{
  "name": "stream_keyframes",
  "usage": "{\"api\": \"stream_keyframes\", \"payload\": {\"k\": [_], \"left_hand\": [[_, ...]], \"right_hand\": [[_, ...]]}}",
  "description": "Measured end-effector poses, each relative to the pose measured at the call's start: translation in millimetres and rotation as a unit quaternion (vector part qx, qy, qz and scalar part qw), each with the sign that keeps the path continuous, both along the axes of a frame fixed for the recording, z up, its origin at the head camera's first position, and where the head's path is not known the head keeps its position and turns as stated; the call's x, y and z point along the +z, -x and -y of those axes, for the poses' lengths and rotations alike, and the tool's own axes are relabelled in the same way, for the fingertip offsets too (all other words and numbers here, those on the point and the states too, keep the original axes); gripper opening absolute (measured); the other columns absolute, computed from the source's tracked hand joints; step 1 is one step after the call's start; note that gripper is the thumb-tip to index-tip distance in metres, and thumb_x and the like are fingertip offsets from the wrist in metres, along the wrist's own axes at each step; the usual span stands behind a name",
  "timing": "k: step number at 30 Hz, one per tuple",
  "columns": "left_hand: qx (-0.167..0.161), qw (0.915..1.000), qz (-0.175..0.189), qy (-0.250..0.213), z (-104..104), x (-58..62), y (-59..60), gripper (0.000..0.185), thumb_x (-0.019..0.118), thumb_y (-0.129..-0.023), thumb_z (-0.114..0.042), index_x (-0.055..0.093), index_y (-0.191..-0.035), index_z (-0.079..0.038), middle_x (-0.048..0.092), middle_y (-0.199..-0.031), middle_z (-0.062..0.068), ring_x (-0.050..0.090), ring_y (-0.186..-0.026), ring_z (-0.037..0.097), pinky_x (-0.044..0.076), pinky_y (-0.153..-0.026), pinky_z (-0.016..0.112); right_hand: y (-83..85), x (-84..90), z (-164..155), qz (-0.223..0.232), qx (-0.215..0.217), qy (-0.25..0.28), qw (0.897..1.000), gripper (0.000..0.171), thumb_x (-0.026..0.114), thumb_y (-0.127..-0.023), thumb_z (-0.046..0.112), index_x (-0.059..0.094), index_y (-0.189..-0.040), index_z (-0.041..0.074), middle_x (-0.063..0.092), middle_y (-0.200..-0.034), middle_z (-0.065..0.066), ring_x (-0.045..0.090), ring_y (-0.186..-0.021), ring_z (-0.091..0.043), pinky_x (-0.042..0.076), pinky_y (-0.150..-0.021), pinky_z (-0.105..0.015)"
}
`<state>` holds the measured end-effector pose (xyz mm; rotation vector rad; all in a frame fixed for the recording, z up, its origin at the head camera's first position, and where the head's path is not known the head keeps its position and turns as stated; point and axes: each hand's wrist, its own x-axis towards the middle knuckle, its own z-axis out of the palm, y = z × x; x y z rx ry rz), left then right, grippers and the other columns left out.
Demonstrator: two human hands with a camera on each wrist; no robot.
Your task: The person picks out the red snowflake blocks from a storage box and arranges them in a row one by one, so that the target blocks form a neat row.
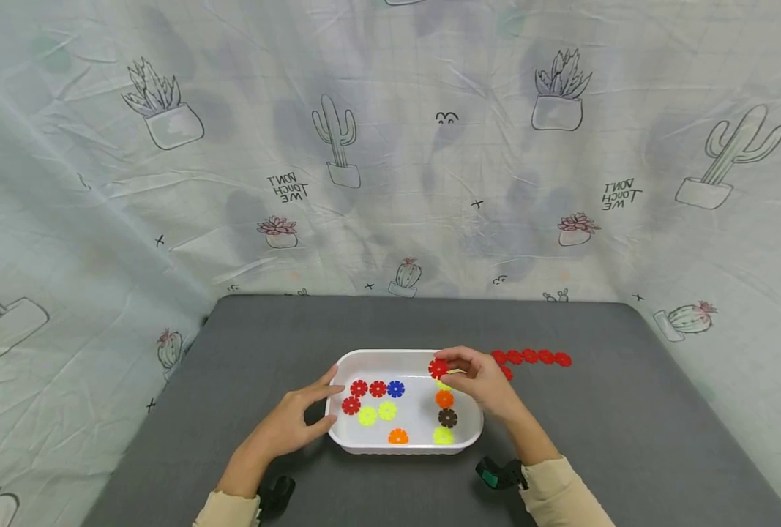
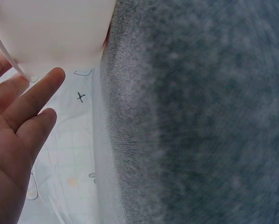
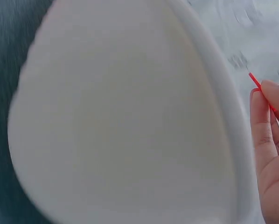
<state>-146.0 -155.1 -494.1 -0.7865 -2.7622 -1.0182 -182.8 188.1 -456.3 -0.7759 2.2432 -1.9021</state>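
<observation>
A: Where's the red disc?

B: Pinched in the right hand grip, over the white tray rim.

A: The left hand?

B: Fingers spread, bracing the tray. Probably best to lift the disc level toward the red chain on the surface.

A makeshift recording booth: a cactus-print cloth hangs as backdrop behind and beside a grey felt-covered table.

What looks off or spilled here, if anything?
Nothing stands out. The white tray sits flat on the grey table, loose discs inside it. The red disc chain lies in a neat row beside it. The right hand pinches one red disc; the left hand steadies the tray.
</observation>
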Motion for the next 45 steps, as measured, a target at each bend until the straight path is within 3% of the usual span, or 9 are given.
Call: {"api": "stream_keyframes", "payload": {"k": [9, 16, 20, 27, 30, 32, 35, 38, 45], "left_hand": [[-0.001, 1.0000, 0.005, 0.000, -2, 2.0, 1.3, 0.047, 0.063, -0.081, -0.027, 0.053, -0.125, -0.015, 0.032, -0.144, 0.000, 0.041, -0.125, 0.019, 0.040, -0.094, 0.047], [-0.004, 1.0000, 0.001, 0.003, -2, 1.4, 2.5, 0.047, 0.063, -0.081, -0.026, 0.054, -0.125, -0.015, 0.032, -0.144, 0.001, 0.041, -0.125, 0.018, 0.040, -0.095, 0.046], [-0.006, 1.0000, -0.002, 0.000, -2, 0.6, 2.7, 0.047, 0.064, -0.081, -0.025, 0.054, -0.125, -0.014, 0.032, -0.144, 0.001, 0.041, -0.125, 0.018, 0.040, -0.095, 0.046], [-0.006, 1.0000, -0.003, -0.002, -2, -0.8, 2.7, 0.047, 0.064, -0.081, -0.025, 0.053, -0.125, -0.014, 0.032, -0.144, 0.002, 0.040, -0.126, 0.018, 0.039, -0.095, 0.047], [-0.006, 1.0000, -0.003, -0.001, -1, -2.1, 2.5, 0.047, 0.064, -0.081, -0.025, 0.053, -0.126, -0.014, 0.031, -0.144, 0.002, 0.040, -0.126, 0.018, 0.040, -0.095, 0.046], [-0.006, 1.0000, -0.006, 0.001, -1, -3.3, 2.3, 0.047, 0.063, -0.081, -0.026, 0.053, -0.126, -0.014, 0.031, -0.144, 0.002, 0.040, -0.126, 0.018, 0.040, -0.095, 0.046], [-0.006, 0.9999, -0.010, 0.003, 0, -4.5, 2.2, 0.047, 0.063, -0.081, -0.026, 0.053, -0.126, -0.014, 0.032, -0.144, 0.001, 0.041, -0.125, 0.018, 0.040, -0.094, 0.047], [-0.006, 0.9999, -0.011, 0.002, 0, -5.4, 2.1, 0.047, 0.063, -0.081, -0.025, 0.053, -0.126, -0.015, 0.032, -0.144, 0.001, 0.041, -0.125, 0.018, 0.040, -0.094, 0.046], [-0.004, 0.9999, -0.010, 0.004, 0, -5.3, 1.0, 0.047, 0.063, -0.081, -0.025, 0.053, -0.126, -0.015, 0.032, -0.144, 0.001, 0.041, -0.125, 0.018, 0.040, -0.095, 0.047]], "right_hand": [[6.9, -16.2, -54, -0.012, -0.131, 0.042, 0.990, 0.039, 0.063, -0.080, 0.003, 0.052, -0.116, -0.008, 0.063, -0.101, -0.003, 0.058, -0.087, -0.010, 0.052, -0.072, -0.021], [14.3, -39.7, -92, 0.004, -0.215, 0.118, 0.970, 0.041, 0.061, -0.080, -0.003, 0.049, -0.117, -0.012, 0.065, -0.097, 0.004, 0.060, -0.087, -0.006, 0.050, -0.072, -0.017], [16.4, -53.3, -106, 0.004, -0.252, 0.122, 0.960, 0.041, 0.062, -0.079, -0.002, 0.049, -0.117, -0.013, 0.064, -0.098, 0.008, 0.060, -0.087, -0.003, 0.049, -0.072, -0.014], [19.7, -69.7, -116, 0.005, -0.292, 0.050, 0.955, 0.043, 0.064, -0.080, 0.006, 0.051, -0.118, -0.009, 0.061, -0.098, 0.010, 0.056, -0.084, 0.003, 0.047, -0.068, -0.009], [21.1, -74.9, -118, -0.015, -0.310, -0.028, 0.950, 0.040, 0.065, -0.080, 0.012, 0.055, -0.117, -0.002, 0.062, -0.103, 0.000, 0.055, -0.083, 0.007, 0.046, -0.068, -0.008], [21.4, -77.7, -118, -0.035, -0.324, -0.087, 0.941, 0.037, 0.065, -0.080, 0.014, 0.058, -0.115, 0.003, 0.062, -0.106, -0.007, 0.055, -0.084, 0.007, 0.045, -0.067, -0.006], [21.2, -80.1, -117, -0.066, -0.340, -0.152, 0.926, 0.034, 0.065, -0.080, 0.012, 0.060, -0.113, 0.007, 0.063, -0.107, -0.014, 0.058, -0.088, -0.004, 0.042, -0.068, -0.004], [20.1, -81.0, -114, -0.087, -0.352, -0.185, 0.913, 0.034, 0.066, -0.079, 0.008, 0.061, -0.112, 0.007, 0.064, -0.104, -0.015, 0.060, -0.090, -0.019, 0.041, -0.068, -0.002], [18.6, -82.7, -112, -0.108, -0.353, -0.209, 0.906, 0.035, 0.066, -0.078, 0.003, 0.061, -0.112, 0.002, 0.059, -0.106, -0.015, 0.060, -0.094, -0.029, 0.038, -0.069, 0.001]]}}
